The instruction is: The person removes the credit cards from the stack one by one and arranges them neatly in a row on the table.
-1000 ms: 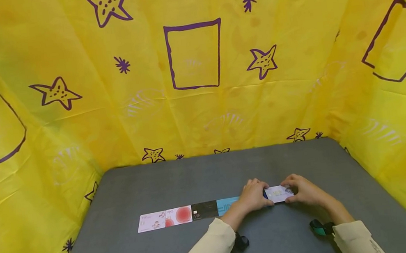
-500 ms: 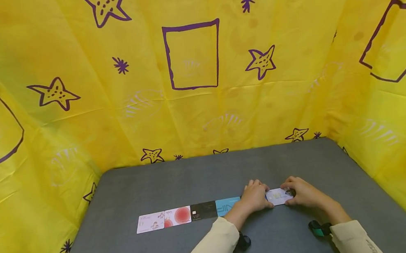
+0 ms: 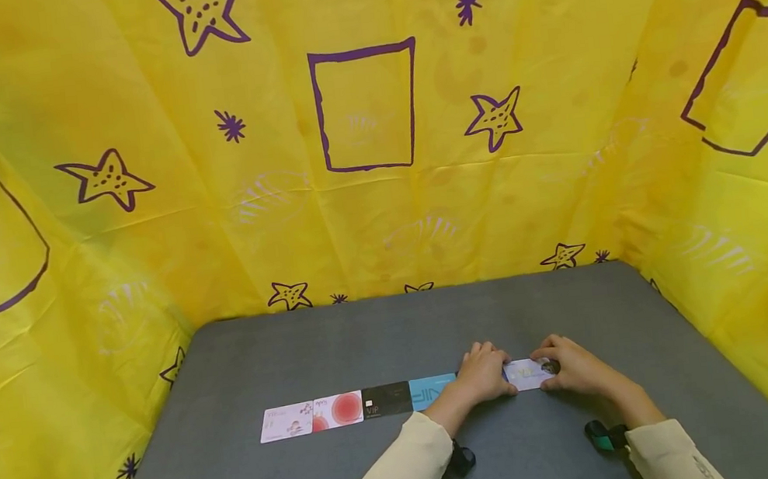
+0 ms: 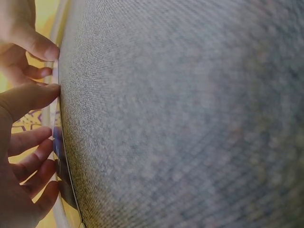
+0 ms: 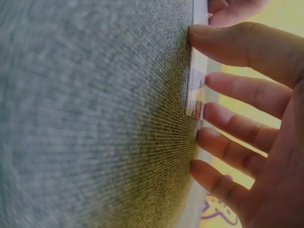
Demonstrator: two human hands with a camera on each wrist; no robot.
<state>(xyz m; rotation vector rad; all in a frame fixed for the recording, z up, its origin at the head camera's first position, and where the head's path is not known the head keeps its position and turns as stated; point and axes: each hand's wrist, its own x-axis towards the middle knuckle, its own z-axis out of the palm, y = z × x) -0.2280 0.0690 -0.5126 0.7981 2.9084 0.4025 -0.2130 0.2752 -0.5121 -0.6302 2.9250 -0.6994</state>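
A white card (image 3: 527,374) with a dark picture at its right end lies at the right end of a row of cards on the grey table. My right hand (image 3: 573,365) pinches its right end, thumb at the near edge and fingers at the far edge. At its left end my left hand (image 3: 480,374) grips the near and far edges the same way. Under the left palm a dark blue card (image 4: 58,145) shows in the left wrist view, mostly hidden in the head view. Further left lies a light blue card (image 3: 431,391), its right part covered by the left hand.
The row continues left with a black VIP card (image 3: 387,400), a white card with red circles (image 3: 337,411) and a pale flowered card (image 3: 287,423). Grey cloth (image 3: 339,346) covers the table. Yellow printed curtains (image 3: 382,224) rise behind and on both sides.
The white card has shifted slightly toward me with both hands on it, and its near edge now lines up closer with the row. The other cards have stayed put.
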